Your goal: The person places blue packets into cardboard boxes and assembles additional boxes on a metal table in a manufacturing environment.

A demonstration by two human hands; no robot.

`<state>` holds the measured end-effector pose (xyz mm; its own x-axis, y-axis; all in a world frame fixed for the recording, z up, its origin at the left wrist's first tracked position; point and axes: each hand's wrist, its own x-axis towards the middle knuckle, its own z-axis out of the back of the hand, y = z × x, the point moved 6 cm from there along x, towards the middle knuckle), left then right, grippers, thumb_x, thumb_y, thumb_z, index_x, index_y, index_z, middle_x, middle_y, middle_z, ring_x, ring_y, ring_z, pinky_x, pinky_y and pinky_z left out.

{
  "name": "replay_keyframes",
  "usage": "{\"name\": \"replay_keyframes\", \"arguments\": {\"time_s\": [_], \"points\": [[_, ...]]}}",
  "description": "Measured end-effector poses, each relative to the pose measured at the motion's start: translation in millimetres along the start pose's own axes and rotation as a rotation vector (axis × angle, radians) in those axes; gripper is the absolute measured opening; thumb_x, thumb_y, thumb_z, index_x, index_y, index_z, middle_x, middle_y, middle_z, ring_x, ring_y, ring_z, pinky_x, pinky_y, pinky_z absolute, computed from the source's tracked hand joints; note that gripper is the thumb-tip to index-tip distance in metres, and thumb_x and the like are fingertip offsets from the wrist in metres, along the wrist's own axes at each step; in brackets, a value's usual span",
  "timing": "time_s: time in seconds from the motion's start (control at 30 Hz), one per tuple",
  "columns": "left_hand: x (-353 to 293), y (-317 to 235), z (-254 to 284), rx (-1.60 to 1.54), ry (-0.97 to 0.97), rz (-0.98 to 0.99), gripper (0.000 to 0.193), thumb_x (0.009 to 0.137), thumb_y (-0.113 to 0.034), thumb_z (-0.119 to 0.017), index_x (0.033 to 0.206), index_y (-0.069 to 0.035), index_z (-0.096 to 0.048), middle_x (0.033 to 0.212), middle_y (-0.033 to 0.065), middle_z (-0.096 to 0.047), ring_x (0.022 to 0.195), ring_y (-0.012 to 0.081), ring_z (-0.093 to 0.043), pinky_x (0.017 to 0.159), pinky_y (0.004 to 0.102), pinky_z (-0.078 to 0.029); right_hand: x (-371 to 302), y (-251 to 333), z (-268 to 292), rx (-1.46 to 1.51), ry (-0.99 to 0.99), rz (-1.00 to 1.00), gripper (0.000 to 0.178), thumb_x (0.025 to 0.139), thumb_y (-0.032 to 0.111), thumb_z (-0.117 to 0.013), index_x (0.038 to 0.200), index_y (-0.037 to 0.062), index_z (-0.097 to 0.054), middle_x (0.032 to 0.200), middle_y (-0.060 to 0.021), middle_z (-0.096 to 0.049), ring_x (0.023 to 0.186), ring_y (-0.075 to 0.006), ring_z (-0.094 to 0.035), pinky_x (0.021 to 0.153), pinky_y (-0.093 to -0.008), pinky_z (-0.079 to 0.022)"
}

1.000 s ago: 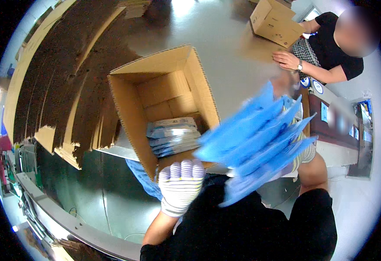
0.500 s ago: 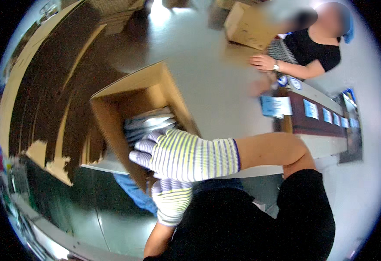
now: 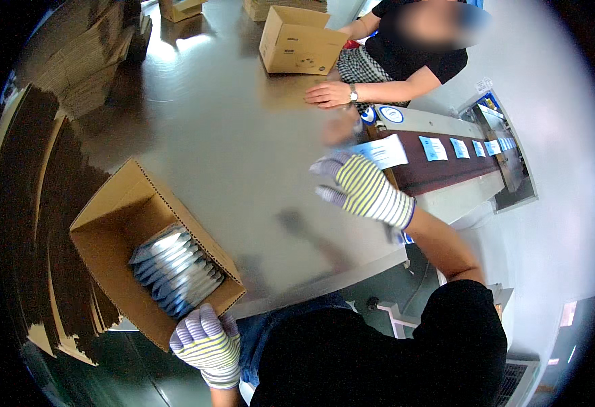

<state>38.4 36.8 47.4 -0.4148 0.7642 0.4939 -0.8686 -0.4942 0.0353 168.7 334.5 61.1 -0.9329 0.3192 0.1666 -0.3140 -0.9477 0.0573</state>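
Observation:
My left hand [image 3: 206, 344], in a striped knit glove, has its fingers hooked over the near edge of an open cardboard box [image 3: 111, 264]. Inside the box, several flat silver-and-blue packets [image 3: 175, 268] lie overlapped in a row. Out to the right, my right hand [image 3: 372, 190], gloved the same way, is stretched over the end of a dark red conveyor belt [image 3: 440, 176]. Its fingers are apart, with nothing seen in them. Just beyond it lies a blue-and-white packet [image 3: 387, 150]; whether the fingers touch it, I cannot tell.
More packets [image 3: 434, 148] lie spaced along the belt. Across the grey metal table [image 3: 209, 122], a person in a black top [image 3: 406, 51] rests a hand near another cardboard box [image 3: 297, 44]. Flattened cardboard [image 3: 23, 224] is stacked on the left.
My right hand has left the box and swung right to the belt's end. My left hand stays at the box's near edge. The view has shifted, and the packets in the box now show fully.

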Motion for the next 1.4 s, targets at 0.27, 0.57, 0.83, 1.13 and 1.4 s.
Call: {"name": "replay_keyframes", "arguments": {"time_s": [0.27, 0.57, 0.83, 1.13, 1.4], "points": [[-2.0, 1.2, -1.6, 0.057, -0.029, -0.01, 0.029, 0.088, -0.036, -0.054, 0.101, -0.011, -0.053, 0.087, 0.0068, -0.053, 0.08, 0.026, -0.052, 0.071, 0.0408, -0.037, -33.3, -178.2, -17.2, -0.153, 0.237, -0.392, 0.032, 0.08, 0.023, -0.063, 0.105, 0.0035, -0.062, 0.106, -0.0164, -0.063, 0.099, -0.0353, -0.059, 0.089, -0.0412, -0.047], [-0.2, -0.9, -0.9, 0.032, 0.009, 0.029, 0.024, 0.086, -0.035, -0.055, 0.094, -0.012, -0.055, 0.081, 0.0048, -0.054, 0.078, 0.0231, -0.054, 0.072, 0.0384, -0.037, -62.4, -269.3, -11.7, -0.323, 0.48, -0.736, 0.045, 0.08, 0.028, -0.064, 0.112, -0.003, -0.059, 0.107, -0.025, -0.062, 0.103, -0.0373, -0.059, 0.092, -0.0426, -0.046], [-3.6, 1.0, -3.1, 0.023, 0.023, 0.031, 0.026, 0.084, -0.033, -0.056, 0.099, -0.011, -0.055, 0.084, 0.0055, -0.054, 0.08, 0.0241, -0.054, 0.074, 0.0392, -0.037, -52.0, -267.3, -18.4, -0.237, 0.491, -0.726, 0.038, 0.079, 0.022, -0.068, 0.112, 0.0044, -0.062, 0.112, -0.0195, -0.063, 0.107, -0.0354, -0.058, 0.094, -0.0412, -0.045], [-5.0, 0.1, -1.9, 0.027, 0.006, 0.02, 0.028, 0.082, -0.032, -0.058, 0.1, -0.011, -0.054, 0.085, 0.0049, -0.053, 0.08, 0.0239, -0.053, 0.075, 0.0396, -0.037, -8.1, -237.9, -41.5, 0.073, 0.585, -0.432, 0.044, 0.071, 0.009, -0.071, 0.114, 0.0033, -0.061, 0.108, -0.015, -0.065, 0.101, -0.0309, -0.06, 0.089, -0.0376, -0.046], [-0.5, -2.5, -0.4, 0.013, -0.014, 0.012, 0.028, 0.081, -0.031, -0.059, 0.1, -0.011, -0.054, 0.084, 0.0044, -0.054, 0.08, 0.0236, -0.054, 0.073, 0.0392, -0.036, -10.4, -232.5, -125.0, 0.015, 1.165, -0.313, 0.063, 0.062, 0.034, -0.08, 0.112, 0.0012, -0.059, 0.092, -0.0124, -0.068, 0.082, -0.0228, -0.061, 0.077, -0.0365, -0.047]]}}
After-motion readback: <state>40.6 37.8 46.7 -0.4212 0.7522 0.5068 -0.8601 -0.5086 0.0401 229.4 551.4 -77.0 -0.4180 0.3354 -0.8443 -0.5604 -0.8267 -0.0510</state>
